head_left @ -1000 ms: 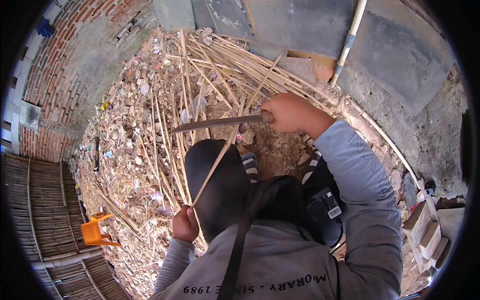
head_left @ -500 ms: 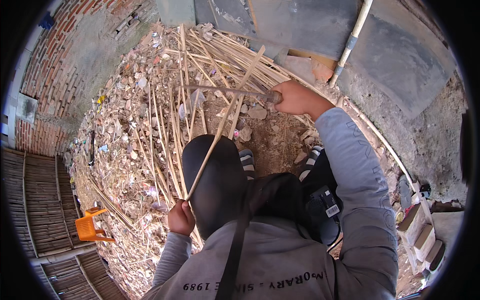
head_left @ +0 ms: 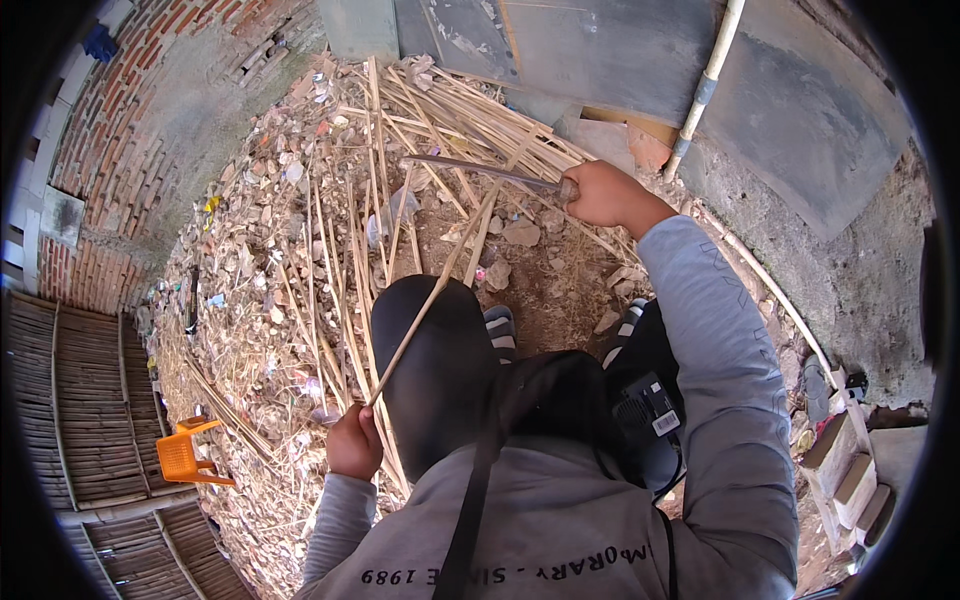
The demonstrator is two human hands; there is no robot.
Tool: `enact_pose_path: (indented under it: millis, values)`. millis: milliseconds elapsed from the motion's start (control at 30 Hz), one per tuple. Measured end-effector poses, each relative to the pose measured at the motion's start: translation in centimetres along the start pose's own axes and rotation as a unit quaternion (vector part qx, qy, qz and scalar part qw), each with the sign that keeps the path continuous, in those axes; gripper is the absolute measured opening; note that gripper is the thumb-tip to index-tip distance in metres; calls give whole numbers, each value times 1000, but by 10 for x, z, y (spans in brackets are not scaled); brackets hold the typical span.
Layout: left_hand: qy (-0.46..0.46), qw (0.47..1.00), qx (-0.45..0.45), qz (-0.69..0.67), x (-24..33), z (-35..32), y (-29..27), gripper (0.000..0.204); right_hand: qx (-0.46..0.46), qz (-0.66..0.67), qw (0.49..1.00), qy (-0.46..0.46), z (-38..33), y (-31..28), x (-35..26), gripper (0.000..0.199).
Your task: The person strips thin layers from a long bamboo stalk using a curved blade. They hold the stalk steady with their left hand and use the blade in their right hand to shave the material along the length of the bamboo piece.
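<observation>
Bamboo strip [head_left: 440, 285] slants across the lap, left hand [head_left: 353, 443] clenched in a grip on its lower end, right hand [head_left: 600, 193] grasping a long blade [head_left: 480, 170].

A long, thin, pale bamboo strip [head_left: 440, 285] slants up from the left hand [head_left: 354, 443], gripped at its lower end, across the person's dark trouser knee toward the pile of cut bamboo strips [head_left: 470, 130]. A long, dark metal blade [head_left: 485, 170] lies nearly level, just above the strip's upper end, its handle enclosed in the right hand [head_left: 600, 195].
</observation>
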State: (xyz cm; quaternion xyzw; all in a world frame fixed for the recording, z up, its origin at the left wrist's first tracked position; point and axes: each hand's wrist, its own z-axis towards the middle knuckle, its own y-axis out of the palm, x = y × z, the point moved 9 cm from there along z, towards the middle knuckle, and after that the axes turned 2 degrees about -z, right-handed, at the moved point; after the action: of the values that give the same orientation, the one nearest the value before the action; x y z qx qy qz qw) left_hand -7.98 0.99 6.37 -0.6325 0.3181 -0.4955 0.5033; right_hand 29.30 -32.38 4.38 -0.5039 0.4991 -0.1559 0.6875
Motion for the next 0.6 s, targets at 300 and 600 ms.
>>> enact_pose_path:
  millis: [300,600]
  values:
    - [4,1000,-16,-24,-17,-4,14,42,-38,55,998,20,-4,-1,-8,37]
    - [4,1000,-15,-25,-23,-8,11,40,-64,-95,991,-73,-13,3,-63,39]
